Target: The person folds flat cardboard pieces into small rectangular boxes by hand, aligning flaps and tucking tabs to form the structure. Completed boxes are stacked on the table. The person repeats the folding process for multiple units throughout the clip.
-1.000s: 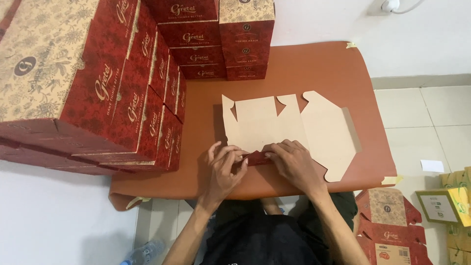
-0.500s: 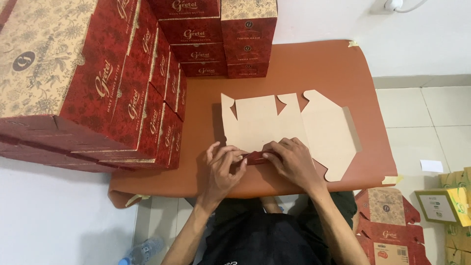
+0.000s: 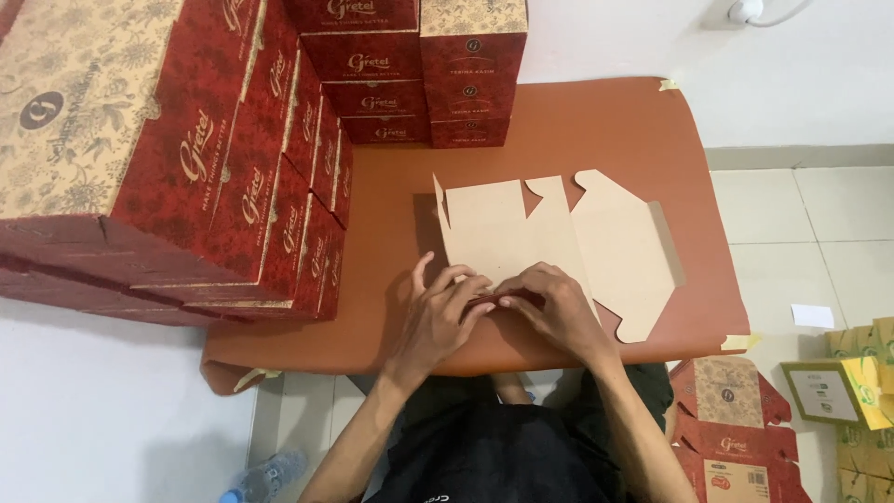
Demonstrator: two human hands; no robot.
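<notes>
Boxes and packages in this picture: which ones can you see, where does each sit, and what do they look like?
Flat carton blank: plain brown, on the table, near edge under the left hand and right hand.
Stacked boxes: left side, dark red with beige floral tops.
Second stack: table's far edge, same colours.
Flattened red cartons: floor, lower right.
Yellow-green packages: floor, far right.
</notes>
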